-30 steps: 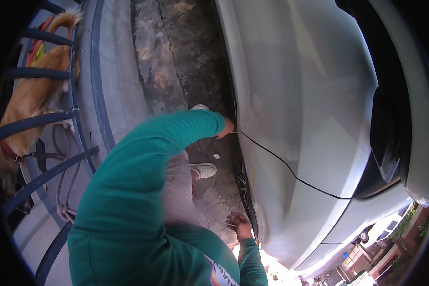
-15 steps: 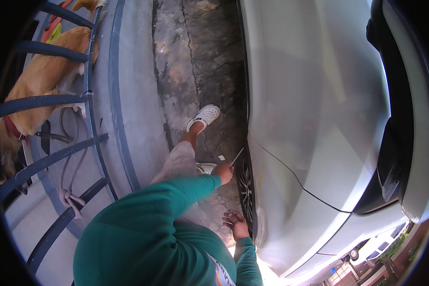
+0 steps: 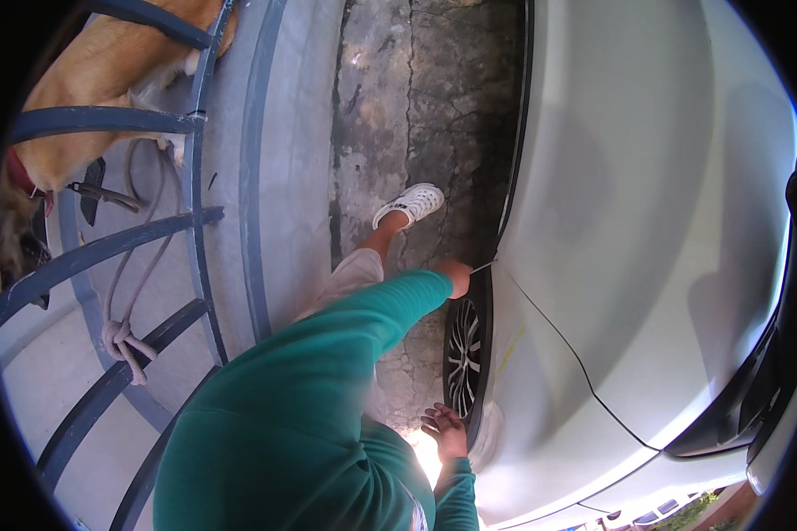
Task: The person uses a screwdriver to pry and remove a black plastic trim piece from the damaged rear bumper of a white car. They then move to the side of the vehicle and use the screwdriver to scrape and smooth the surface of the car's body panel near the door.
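My left hand point(image 3: 454, 278) is closed around a thin pale metal rod point(image 3: 482, 265); its handle, if it has one, is hidden in the fist. The rod's tip reaches the lower body edge of a white car point(image 3: 593, 248), just above the wheel arch where a dark panel seam starts. From here I cannot tell whether the tip goes into the seam. Lower down, my right hand point(image 3: 447, 432) hangs with its fingers loosely apart and holds nothing. It is beside the dark tyre and spoked wheel point(image 3: 463, 354).
Cracked concrete ground point(image 3: 372, 115) runs between the car and a low grey ledge point(image 3: 297, 97). On the left stands a blue metal railing point(image 3: 199, 168) with a knotted rope point(image 3: 126, 339). Behind it is a tan dog point(image 3: 106, 66). My white clog point(image 3: 421, 203) rests on the concrete.
My left hand has moved up and toward the car, bringing the rod's tip to the body edge by the seam. My right hand stays low by the wheel. The view has shifted.
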`<state>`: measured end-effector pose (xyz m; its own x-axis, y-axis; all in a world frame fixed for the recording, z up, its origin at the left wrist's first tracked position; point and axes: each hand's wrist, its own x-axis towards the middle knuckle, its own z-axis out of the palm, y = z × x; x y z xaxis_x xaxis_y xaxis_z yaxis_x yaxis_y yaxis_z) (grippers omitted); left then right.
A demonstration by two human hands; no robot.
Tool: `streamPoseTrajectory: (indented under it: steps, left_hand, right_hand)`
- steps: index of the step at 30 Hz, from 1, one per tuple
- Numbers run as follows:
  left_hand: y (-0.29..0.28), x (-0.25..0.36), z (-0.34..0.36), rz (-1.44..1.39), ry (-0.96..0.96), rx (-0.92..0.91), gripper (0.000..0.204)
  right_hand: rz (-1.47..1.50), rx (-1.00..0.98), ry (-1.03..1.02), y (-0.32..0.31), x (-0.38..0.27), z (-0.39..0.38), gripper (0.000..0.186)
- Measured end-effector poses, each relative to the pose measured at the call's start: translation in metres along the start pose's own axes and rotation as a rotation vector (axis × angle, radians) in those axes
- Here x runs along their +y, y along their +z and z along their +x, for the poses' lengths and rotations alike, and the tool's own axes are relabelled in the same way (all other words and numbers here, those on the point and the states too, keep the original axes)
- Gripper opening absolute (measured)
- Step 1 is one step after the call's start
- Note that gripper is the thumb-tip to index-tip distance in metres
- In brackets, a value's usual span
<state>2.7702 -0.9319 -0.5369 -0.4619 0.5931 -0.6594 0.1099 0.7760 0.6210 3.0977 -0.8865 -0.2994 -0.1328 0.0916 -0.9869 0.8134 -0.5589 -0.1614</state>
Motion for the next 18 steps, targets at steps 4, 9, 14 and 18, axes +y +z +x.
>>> streamPoseTrajectory:
  steps: [4, 9, 14, 18]
  left_hand:
    - [0.006, 0.015, 0.004, -0.196, -0.014, 0.031, 0.041]
    - [0.01, 0.016, 0.018, -0.242, -0.038, 0.041, 0.04]
    - [0.0, 0.019, 0.051, -0.097, -0.02, -0.057, 0.037]
    - [-0.041, 0.021, 0.105, 0.37, 0.207, -0.279, 0.029]
  right_hand:
    - [0.02, 0.017, -0.006, 0.0, -0.007, 0.001, 0.034]
    - [0.004, -0.008, 0.025, 0.004, -0.015, 0.002, 0.033]
    - [-0.034, 0.0, 0.028, 0.006, -0.024, 0.006, 0.033]
    - [-0.028, 0.008, 0.069, 0.004, -0.032, 0.007, 0.035]
